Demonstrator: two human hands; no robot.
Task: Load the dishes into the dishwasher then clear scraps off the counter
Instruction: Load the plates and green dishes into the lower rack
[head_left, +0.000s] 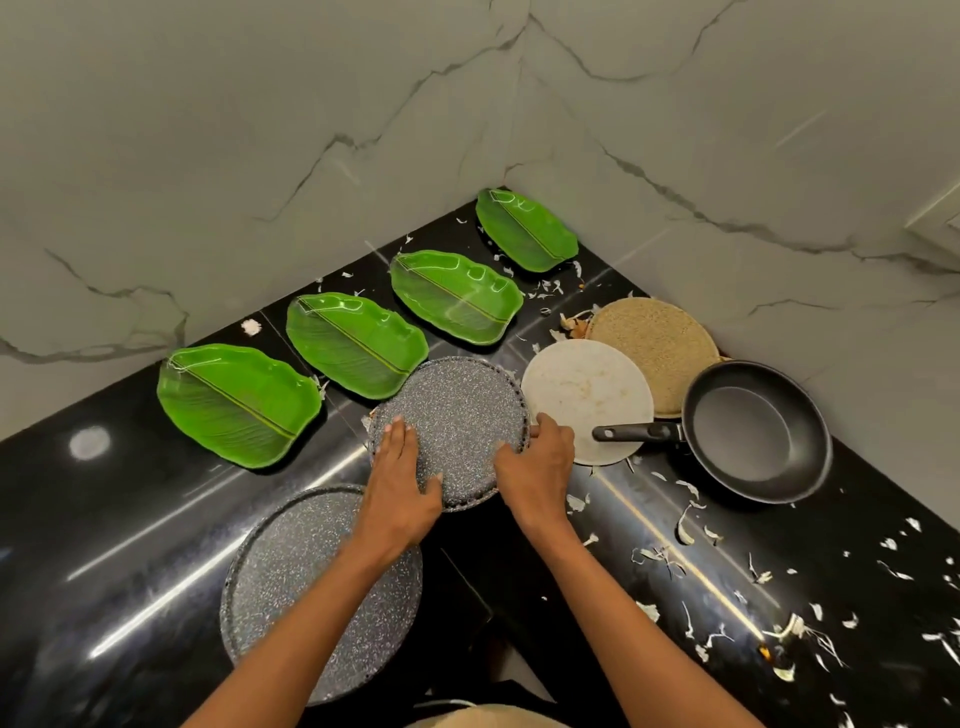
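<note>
A grey speckled round plate (457, 410) lies in the inner corner of the black counter (130, 525). My left hand (400, 473) lies on its near left part, fingers straight and thumb at the rim. My right hand (535, 467) grips its right rim with curled fingers. A second, larger grey speckled plate (296, 582) sits nearer, at the counter's front edge, partly under my left forearm. Several green leaf-shaped plates (239, 405) lie in a row along the left wall.
A white round plate (576, 389), a tan woven mat (660, 343) and a black frying pan (753, 431), its handle over the white plate, sit to the right. Pale vegetable scraps (685, 530) litter the right counter. Marble walls close the corner.
</note>
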